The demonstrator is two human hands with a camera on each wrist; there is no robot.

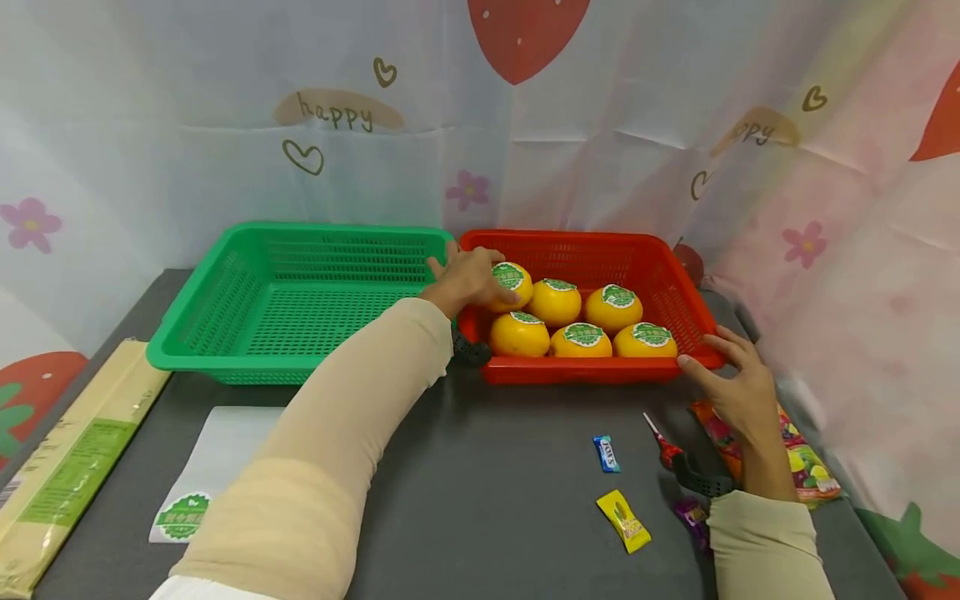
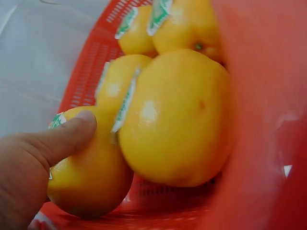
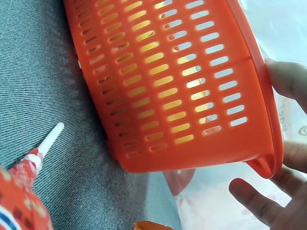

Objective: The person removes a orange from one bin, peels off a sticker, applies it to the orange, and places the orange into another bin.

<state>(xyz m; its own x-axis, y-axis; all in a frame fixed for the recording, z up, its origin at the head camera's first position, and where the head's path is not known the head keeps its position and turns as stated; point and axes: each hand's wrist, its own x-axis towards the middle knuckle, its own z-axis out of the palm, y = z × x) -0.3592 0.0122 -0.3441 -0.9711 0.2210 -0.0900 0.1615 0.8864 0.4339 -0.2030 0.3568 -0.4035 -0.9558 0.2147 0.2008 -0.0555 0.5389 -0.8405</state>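
Note:
My left hand (image 1: 471, 279) grips an orange (image 1: 512, 286) at the back left of the red plastic basket (image 1: 570, 371). In the left wrist view the thumb (image 2: 72, 136) lies across that orange (image 2: 91, 177); the other fingers are hidden behind it. Several more oranges with green and white stickers, such as the front left one (image 1: 519, 336), sit beside it. At the basket's front right corner, my right hand (image 1: 738, 387) holds the rim. The right wrist view has the slotted red side wall (image 3: 192, 96) with fingers (image 3: 290, 79) at its rim.
A green basket (image 1: 300, 364) stands to the left. In front lie a blue wrapped candy (image 1: 606, 454), a yellow one (image 1: 624, 522), a purple one (image 1: 693, 523), a lollipop (image 1: 666, 450) and a colourful bag (image 1: 806, 458). Stickered white paper (image 1: 225, 442) and a long yellow package (image 1: 90, 450) lie left.

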